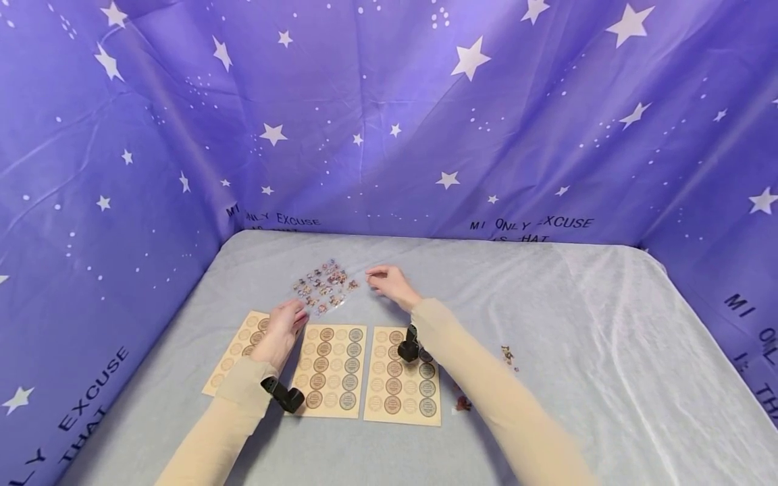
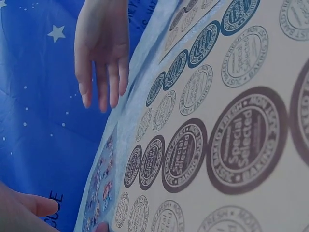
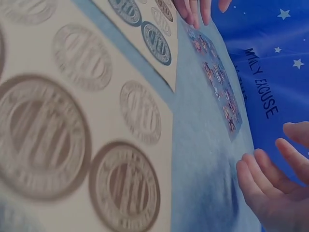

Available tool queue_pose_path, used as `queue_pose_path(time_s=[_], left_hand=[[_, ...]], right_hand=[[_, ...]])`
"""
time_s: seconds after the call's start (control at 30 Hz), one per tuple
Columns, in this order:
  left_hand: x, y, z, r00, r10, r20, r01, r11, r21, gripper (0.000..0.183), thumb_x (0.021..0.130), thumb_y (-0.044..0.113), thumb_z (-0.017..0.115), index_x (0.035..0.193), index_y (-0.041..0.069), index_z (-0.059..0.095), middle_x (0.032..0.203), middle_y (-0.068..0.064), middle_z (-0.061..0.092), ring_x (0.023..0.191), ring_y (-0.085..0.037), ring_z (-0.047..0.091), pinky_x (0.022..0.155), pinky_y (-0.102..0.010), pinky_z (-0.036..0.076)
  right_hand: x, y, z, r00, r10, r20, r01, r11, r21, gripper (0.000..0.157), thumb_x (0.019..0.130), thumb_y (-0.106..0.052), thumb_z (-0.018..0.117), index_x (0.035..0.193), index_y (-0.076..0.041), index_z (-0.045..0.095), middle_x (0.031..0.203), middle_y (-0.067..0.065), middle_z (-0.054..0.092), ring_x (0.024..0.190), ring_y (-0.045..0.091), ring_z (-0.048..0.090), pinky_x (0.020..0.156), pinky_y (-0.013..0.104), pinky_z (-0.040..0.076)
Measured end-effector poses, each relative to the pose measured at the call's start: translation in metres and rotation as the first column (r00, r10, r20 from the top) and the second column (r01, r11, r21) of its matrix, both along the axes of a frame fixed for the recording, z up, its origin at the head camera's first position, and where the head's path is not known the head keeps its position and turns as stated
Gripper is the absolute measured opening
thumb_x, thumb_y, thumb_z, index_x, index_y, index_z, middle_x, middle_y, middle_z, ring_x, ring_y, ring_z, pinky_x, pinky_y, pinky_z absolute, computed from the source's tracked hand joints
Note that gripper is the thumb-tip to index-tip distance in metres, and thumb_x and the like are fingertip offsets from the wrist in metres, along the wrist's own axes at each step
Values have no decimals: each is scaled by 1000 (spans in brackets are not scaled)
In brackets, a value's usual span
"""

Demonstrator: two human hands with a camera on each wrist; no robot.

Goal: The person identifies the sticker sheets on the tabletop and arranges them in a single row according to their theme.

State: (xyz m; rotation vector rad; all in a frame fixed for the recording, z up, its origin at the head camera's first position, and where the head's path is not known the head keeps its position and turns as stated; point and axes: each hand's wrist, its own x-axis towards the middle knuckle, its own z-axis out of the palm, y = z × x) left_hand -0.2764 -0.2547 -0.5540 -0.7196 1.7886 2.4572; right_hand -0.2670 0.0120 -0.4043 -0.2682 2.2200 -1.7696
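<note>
A clear sheet of small colourful figure stickers (image 1: 319, 289) lies on the cloth. My left hand (image 1: 283, 331) is at its near left corner, fingertips right at the edge and thumb held apart, as the right wrist view shows. To the right of the stickers my right hand (image 1: 392, 287) hovers with relaxed fingers and nothing in them. In the left wrist view its palm and loosely straight fingers (image 2: 114, 82) show. Just in front of the sticker sheet lies a cream sheet of round "Special Selected" labels (image 1: 336, 371), overlapped by my left wrist camera.
Another label sheet (image 1: 385, 381) lies under my right forearm, and a third (image 1: 233, 354) sits tilted at the left, partly behind my left hand. Small loose stickers (image 1: 507, 354) and a dark reddish piece (image 1: 463, 403) lie at the right. A purple star-printed curtain (image 1: 377, 121) surrounds the table.
</note>
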Motion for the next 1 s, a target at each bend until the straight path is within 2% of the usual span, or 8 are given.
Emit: queue_pose_path(time_s=[0.13,0.23,0.37,0.43,0.53,0.63,0.8,1.0], left_hand=[[-23,-17,-36,1000,18,23,-18,1000,-3,60,75,11,67,128,0,40,124,-13,45,91,-19,58,76,-28,52],[-39,-29,-59,999,30,42,-30,1000,5,63,73,11,68,128,2,40,122,-11,46,90,-19,58,76,-29,52],[-33,-22,-46,997,39,65,-39,999,-4,57,79,10,61,130,5,38,122,-9,45,95,-20,56,79,-31,51],[-27,-15,-32,995,53,85,-50,998,-32,55,80,11,59,130,4,37,120,-10,46,94,-19,57,79,-30,51],[-21,-9,-18,995,46,86,-41,997,-58,58,79,13,61,131,3,35,122,-12,45,93,-19,57,78,-29,51],[-6,2,5,998,28,49,-25,998,-54,53,80,10,59,127,-2,38,121,-18,46,91,-23,57,76,-30,52],[-33,-15,-37,997,35,69,-29,996,-85,41,79,12,60,116,1,46,107,-12,51,86,-21,58,74,-31,53],[-33,-19,-36,998,-32,54,36,996,-82,54,84,6,55,133,-1,33,116,-14,51,87,-20,59,76,-31,52]], right_hand=[[-9,-7,-10,1000,-22,4,22,1000,-14,31,86,-5,51,116,5,53,115,20,55,100,31,55,87,33,47],[-64,-16,-87,997,-11,-79,8,999,-34,29,83,-16,59,110,-7,60,107,8,61,91,19,59,76,28,51],[-149,-34,-204,993,27,-111,-35,997,-71,30,76,-31,67,105,-23,63,99,-4,62,85,10,59,69,24,51],[-165,-41,-226,993,23,-117,-30,997,-65,31,77,-31,67,106,-24,62,98,-3,62,85,11,58,68,24,51],[-156,-48,-215,994,6,-112,-12,999,-51,30,80,-24,63,109,-17,62,98,1,63,85,13,59,69,25,50],[-119,-45,-166,995,-15,-102,11,999,-43,28,81,-16,61,108,-10,62,97,3,64,85,14,59,71,24,50],[-66,-39,-97,999,-38,-34,38,999,-7,28,83,-9,58,110,-3,61,109,10,60,98,21,56,85,28,46],[-71,-40,-109,997,-60,-42,60,998,0,28,83,-8,59,110,-2,61,109,12,60,97,21,56,83,27,48]])
